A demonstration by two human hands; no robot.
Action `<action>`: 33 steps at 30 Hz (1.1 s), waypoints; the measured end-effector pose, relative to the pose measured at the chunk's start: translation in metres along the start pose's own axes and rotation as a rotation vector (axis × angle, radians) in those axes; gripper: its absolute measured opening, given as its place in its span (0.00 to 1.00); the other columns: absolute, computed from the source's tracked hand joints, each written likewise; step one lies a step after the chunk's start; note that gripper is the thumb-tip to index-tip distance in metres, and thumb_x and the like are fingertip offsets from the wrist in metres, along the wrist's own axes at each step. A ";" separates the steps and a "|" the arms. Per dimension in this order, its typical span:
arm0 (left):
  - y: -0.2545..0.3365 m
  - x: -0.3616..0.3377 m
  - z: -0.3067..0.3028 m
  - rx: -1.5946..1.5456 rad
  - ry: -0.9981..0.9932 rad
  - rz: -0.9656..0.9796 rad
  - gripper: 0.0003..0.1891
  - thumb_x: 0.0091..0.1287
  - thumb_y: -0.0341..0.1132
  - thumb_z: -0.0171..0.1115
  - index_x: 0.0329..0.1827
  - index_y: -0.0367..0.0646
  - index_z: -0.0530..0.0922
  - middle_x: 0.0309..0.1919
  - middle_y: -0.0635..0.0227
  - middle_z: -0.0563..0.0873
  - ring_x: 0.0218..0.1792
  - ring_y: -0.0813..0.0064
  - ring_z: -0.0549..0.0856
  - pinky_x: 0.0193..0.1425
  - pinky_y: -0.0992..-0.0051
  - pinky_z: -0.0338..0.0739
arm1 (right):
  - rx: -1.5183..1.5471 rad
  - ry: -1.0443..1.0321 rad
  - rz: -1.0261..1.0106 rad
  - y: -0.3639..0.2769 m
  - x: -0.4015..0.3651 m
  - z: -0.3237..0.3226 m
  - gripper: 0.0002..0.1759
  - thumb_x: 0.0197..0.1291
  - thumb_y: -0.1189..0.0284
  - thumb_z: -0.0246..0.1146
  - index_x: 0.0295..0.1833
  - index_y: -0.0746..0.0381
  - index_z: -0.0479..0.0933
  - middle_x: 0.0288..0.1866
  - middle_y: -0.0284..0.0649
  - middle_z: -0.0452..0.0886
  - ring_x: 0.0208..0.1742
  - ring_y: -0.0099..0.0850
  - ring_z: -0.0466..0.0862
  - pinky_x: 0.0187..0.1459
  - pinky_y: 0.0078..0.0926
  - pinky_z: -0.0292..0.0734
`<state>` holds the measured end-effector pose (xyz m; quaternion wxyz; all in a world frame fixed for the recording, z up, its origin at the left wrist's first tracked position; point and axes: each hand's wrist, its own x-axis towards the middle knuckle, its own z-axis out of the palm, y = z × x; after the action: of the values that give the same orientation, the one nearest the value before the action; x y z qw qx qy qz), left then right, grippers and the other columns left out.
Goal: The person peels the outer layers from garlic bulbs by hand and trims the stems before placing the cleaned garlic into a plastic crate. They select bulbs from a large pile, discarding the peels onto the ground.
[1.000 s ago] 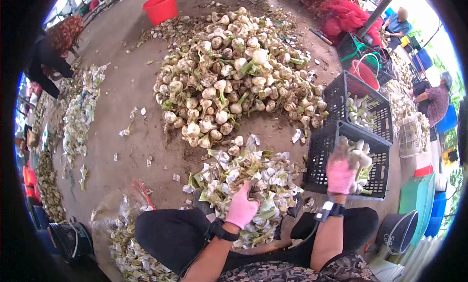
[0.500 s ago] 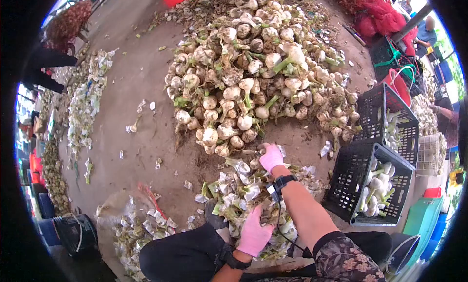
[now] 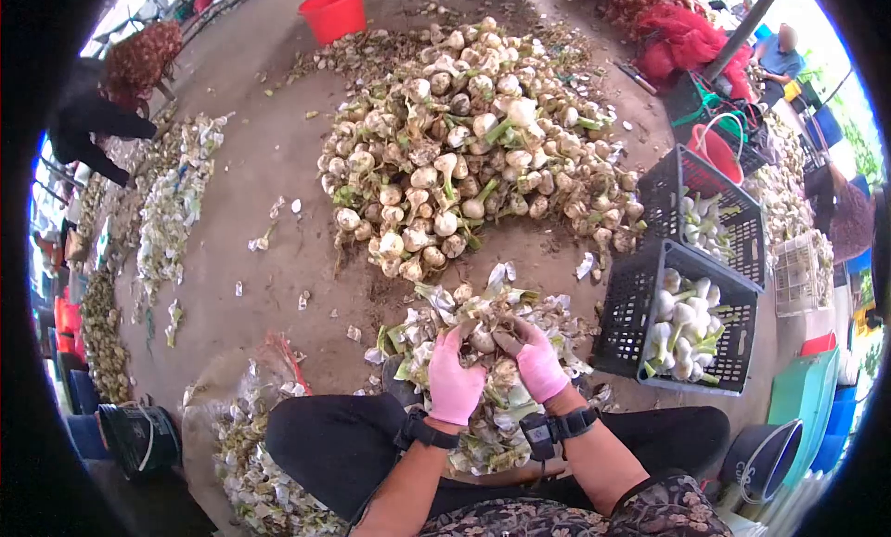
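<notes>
My left hand (image 3: 456, 377), in a pink glove with darkened fingertips, closes on one side of a garlic bulb (image 3: 482, 340). My right hand (image 3: 539, 362), gloved alike, has its fingers closed at the bulb's other side, partly hiding it. Both are above a heap of peeled garlic skins (image 3: 501, 416) between my knees. Beyond them lies a big pile of unpeeled garlic (image 3: 445, 180), soil-stained, some bulbs with green stems.
To my right stand a black crate (image 3: 626, 328) of cleaned garlic and a second black crate (image 3: 752, 226) behind it. A red bucket (image 3: 334, 12) is at the back. Loose skins (image 3: 172, 212) lie left. A dark bucket (image 3: 763, 463) stands near my right knee.
My right hand has come back from the near edge of the pile to meet my left hand, with a garlic bulb now between them. The left hand has risen. The view has shifted.
</notes>
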<state>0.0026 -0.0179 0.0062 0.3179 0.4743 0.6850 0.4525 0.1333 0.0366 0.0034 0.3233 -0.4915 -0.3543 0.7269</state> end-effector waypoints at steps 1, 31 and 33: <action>0.013 -0.002 -0.003 -0.025 0.015 -0.003 0.28 0.43 0.18 0.60 0.53 0.36 0.76 0.46 0.56 0.79 0.50 0.59 0.80 0.56 0.69 0.75 | -0.192 0.066 -0.148 -0.009 -0.008 0.002 0.24 0.56 0.73 0.68 0.56 0.71 0.73 0.49 0.42 0.81 0.50 0.25 0.78 0.53 0.26 0.74; 0.010 -0.030 -0.028 -1.297 -0.263 -0.450 0.18 0.68 0.36 0.57 0.57 0.38 0.73 0.46 0.59 0.82 0.48 0.68 0.83 0.53 0.67 0.78 | -0.702 0.062 -0.440 -0.041 -0.052 0.018 0.17 0.51 0.85 0.58 0.49 0.71 0.76 0.40 0.46 0.83 0.43 0.30 0.82 0.47 0.24 0.75; 0.015 -0.025 -0.028 -1.376 -0.298 -0.563 0.21 0.72 0.51 0.47 0.57 0.44 0.73 0.43 0.60 0.83 0.41 0.66 0.83 0.46 0.68 0.80 | -0.621 0.055 -0.387 -0.039 -0.052 0.019 0.20 0.46 0.89 0.52 0.48 0.72 0.76 0.42 0.50 0.83 0.46 0.33 0.82 0.50 0.25 0.74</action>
<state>-0.0072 -0.0483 0.0312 0.7349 0.0322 0.2932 0.6107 0.1361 0.0113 0.0661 0.2995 -0.5095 -0.6357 0.4966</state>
